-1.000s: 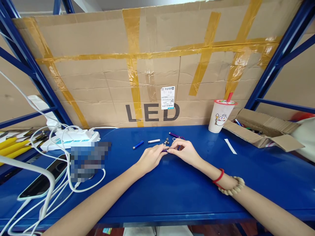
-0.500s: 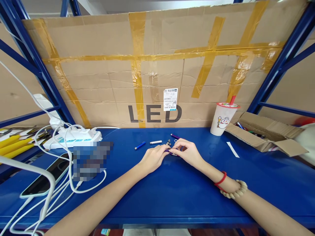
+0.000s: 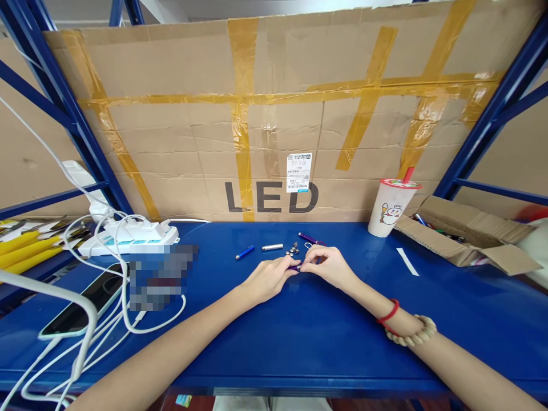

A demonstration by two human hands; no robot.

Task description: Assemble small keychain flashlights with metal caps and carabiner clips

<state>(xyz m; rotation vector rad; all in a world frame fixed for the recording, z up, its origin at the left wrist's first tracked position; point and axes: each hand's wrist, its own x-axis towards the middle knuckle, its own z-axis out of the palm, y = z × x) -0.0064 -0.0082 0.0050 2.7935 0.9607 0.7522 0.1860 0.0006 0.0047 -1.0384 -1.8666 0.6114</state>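
My left hand [image 3: 270, 278] is closed on a slim purple tube [image 3: 293, 267] that looks like a mini flashlight, mostly covered by the fingers. At the tube's right end, my right hand [image 3: 329, 266] pinches with thumb and fingers; any small part between them is hidden. Just beyond the fingertips lies a cluster of small silver button cells [image 3: 293, 250]. Farther back are a blue mini flashlight [image 3: 245, 252], a silver one [image 3: 273, 247] and another purple one [image 3: 307, 237], with a small white loop [image 3: 307, 245] near my right hand.
On the left, white cables run from a power strip [image 3: 128, 242] past a phone [image 3: 81, 308] and a blurred-out object [image 3: 160, 279]. A paper cup with a straw [image 3: 389, 208], a paper strip [image 3: 407, 261] and an open cardboard box [image 3: 454, 234] stand right. Cardboard [image 3: 197, 154] closes the back.
My hands have drawn the purple tube into line, fingertips now meeting at its right end. More of the button cells show behind them. The view has shifted slightly.
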